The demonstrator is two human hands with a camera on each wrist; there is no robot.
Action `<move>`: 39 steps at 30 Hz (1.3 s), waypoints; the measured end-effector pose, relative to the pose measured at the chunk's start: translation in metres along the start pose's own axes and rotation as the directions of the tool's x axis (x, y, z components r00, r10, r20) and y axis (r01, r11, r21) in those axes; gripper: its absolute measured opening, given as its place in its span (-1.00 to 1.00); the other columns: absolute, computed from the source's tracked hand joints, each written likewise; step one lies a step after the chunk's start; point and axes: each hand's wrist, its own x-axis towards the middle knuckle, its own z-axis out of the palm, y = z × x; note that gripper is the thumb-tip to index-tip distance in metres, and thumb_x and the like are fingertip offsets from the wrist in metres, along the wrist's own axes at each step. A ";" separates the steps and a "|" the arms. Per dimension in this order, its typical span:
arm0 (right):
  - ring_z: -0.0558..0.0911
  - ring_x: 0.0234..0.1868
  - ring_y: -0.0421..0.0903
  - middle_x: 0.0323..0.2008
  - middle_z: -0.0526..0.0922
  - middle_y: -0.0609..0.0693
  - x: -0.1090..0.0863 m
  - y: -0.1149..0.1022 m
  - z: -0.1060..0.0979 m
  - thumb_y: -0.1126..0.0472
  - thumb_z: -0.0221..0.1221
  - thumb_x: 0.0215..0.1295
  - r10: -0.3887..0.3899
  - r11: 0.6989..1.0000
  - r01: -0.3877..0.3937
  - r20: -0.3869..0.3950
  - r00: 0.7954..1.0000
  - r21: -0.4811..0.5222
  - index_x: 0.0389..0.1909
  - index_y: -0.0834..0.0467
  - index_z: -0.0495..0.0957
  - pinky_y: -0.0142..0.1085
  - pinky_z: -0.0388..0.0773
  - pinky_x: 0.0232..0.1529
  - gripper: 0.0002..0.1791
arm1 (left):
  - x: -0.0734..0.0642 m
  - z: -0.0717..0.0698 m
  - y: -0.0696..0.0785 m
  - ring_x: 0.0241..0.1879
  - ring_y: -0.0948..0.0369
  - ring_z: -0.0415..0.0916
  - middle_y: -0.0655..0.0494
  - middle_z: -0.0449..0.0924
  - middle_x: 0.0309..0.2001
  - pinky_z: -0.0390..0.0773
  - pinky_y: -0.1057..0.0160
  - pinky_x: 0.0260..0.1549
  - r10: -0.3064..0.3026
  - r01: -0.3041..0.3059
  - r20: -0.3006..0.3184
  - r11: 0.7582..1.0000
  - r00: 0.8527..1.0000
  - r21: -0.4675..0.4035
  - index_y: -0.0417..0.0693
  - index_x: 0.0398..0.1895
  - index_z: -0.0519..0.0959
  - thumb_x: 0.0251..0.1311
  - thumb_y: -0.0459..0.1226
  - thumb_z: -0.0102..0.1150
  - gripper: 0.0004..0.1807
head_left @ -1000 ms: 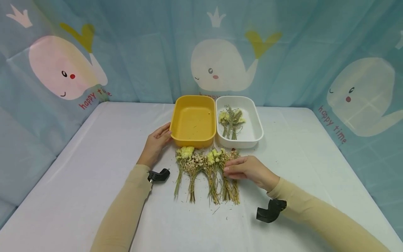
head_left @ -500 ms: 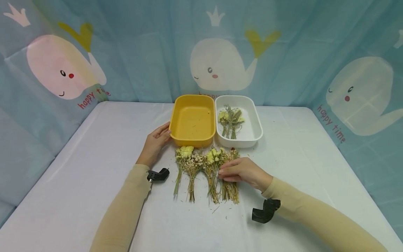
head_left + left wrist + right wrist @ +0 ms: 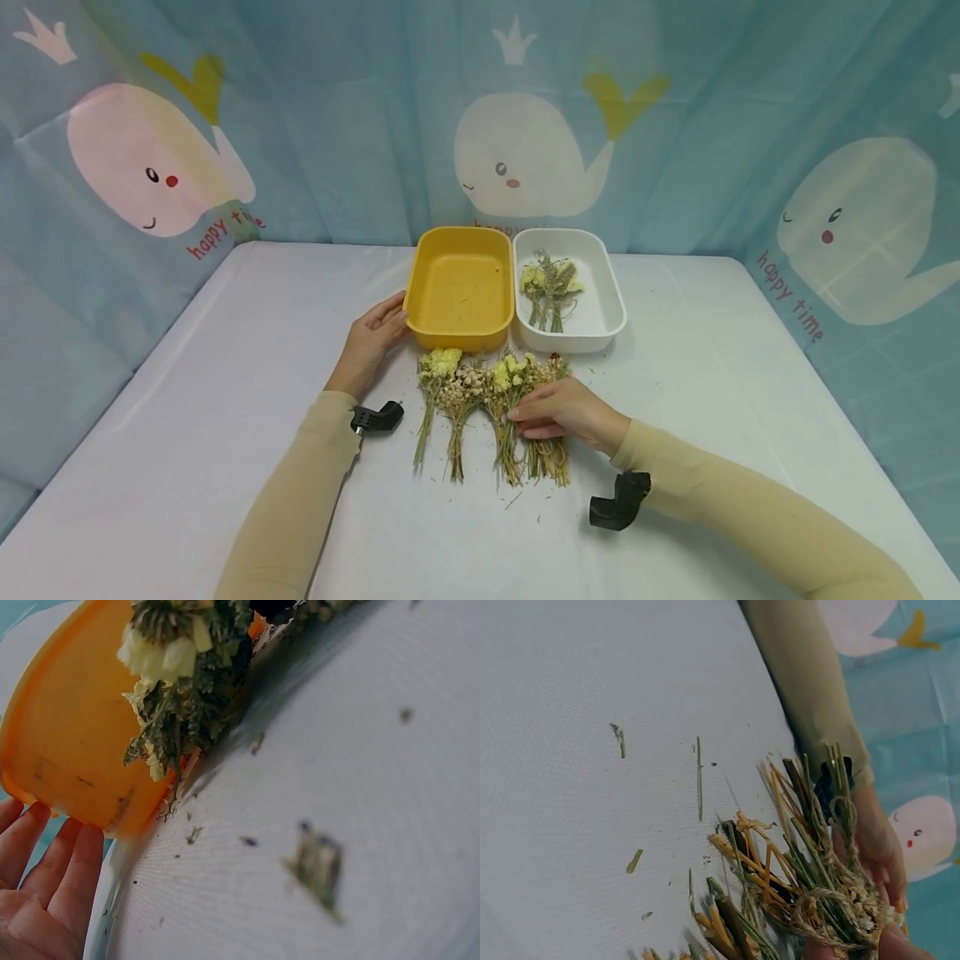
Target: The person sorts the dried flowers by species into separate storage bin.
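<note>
In the head view my left hand (image 3: 367,346) touches the left side of a yellow plastic box (image 3: 431,337); the left wrist view shows its fingers (image 3: 79,859) nearly straight against the box wall. My right hand (image 3: 573,414) is over a row of dried flower bunches, its fingertips at the stems of one with yellow heads (image 3: 508,372). The right wrist view has thumb and finger at a twine-tied bunch (image 3: 829,911), pinching it. A bunch of small pale flowers (image 3: 459,392) and another yellow-headed bunch (image 3: 438,364) lie further left. My right hand partly covers the rightmost bunches (image 3: 551,462).
A white plastic box (image 3: 609,308) stands right of the yellow one, with several small dried flower bunches (image 3: 551,287) inside. Bits of stem and petal (image 3: 699,780) litter the white table (image 3: 225,400). A blue curtain (image 3: 345,167) with whales hangs behind.
My right hand has moved left along the row, from the right-hand bunches to the yellow-headed one near the middle. The left hand and both boxes have stayed in place.
</note>
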 end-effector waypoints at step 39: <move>0.73 -0.32 -0.23 -0.34 0.76 -0.10 -0.020 -0.032 -0.026 0.34 0.23 0.34 -0.109 0.994 0.109 -0.063 0.992 -0.006 0.09 0.52 0.52 -0.29 0.78 -0.06 -0.60 | -0.001 0.000 0.000 0.45 0.05 0.28 0.00 0.22 0.52 0.55 0.36 0.25 -0.002 0.002 0.009 0.999 1.000 0.036 -0.03 0.54 0.20 0.44 -0.10 0.09 -0.34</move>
